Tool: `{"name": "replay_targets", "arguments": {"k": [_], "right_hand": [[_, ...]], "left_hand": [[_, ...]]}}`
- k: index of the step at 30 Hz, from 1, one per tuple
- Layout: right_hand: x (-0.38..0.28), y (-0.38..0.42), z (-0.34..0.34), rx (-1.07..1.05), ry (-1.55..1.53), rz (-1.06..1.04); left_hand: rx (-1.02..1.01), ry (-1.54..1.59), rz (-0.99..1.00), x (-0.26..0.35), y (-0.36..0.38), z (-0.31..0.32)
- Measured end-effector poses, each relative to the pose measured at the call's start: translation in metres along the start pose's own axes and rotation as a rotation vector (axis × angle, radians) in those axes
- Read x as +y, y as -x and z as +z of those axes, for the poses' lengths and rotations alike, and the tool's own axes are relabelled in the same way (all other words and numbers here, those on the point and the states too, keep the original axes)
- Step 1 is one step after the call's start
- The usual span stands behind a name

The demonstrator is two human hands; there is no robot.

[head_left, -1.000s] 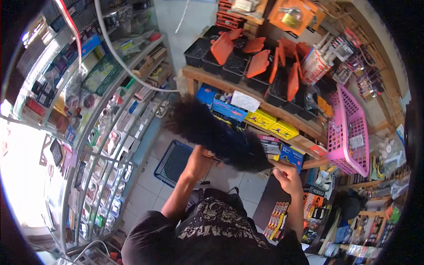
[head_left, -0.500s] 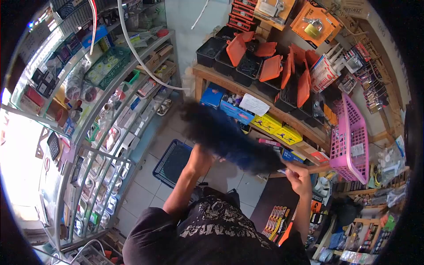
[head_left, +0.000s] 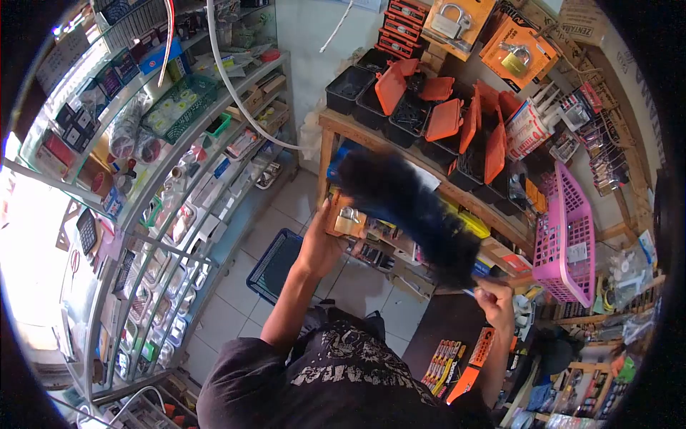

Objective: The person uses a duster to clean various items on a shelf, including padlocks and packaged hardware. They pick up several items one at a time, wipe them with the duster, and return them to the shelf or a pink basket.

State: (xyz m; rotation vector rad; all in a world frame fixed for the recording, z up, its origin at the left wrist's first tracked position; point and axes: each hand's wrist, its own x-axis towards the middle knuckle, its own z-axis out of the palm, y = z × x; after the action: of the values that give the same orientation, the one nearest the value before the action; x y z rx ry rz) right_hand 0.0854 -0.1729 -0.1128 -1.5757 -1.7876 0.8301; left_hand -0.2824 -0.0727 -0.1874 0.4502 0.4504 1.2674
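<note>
My right hand [head_left: 494, 303] is closed around the handle end of a dark, fluffy feather duster [head_left: 421, 211]. Motion smears the duster, which slants up and left across the front of the wooden shelf. In my left hand [head_left: 319, 248] is a padlock [head_left: 349, 223] on an orange card, gripped along its left side. The duster's far end passes close over the top of that card and hides part of it.
Black bins [head_left: 404, 121] with orange lids line the wooden shelf [head_left: 339, 123]. A pink basket [head_left: 568, 239] hangs at right, with more carded padlocks [head_left: 516, 61] above. A blue crate [head_left: 257, 282] stands on the tiled floor. Glass shelves [head_left: 193, 214] full of goods curve along the left.
The duster has swung to the right, and its angle is steeper. The carded padlock in my left hand now shows; the duster covered it before. My view has shifted slightly.
</note>
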Motion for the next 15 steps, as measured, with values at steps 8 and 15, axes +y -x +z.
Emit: {"name": "replay_targets", "arguments": {"k": [8,15], "right_hand": [[0.008,0.015,-0.002,-0.126,0.022,0.035],[0.001,0.021,0.034,-0.065,-0.088,0.033]], "left_hand": [[-0.116,0.13,0.035,0.008,-0.006,-0.005],[-0.36,1.898,-0.352,-0.008,-0.011,-0.02]]}}
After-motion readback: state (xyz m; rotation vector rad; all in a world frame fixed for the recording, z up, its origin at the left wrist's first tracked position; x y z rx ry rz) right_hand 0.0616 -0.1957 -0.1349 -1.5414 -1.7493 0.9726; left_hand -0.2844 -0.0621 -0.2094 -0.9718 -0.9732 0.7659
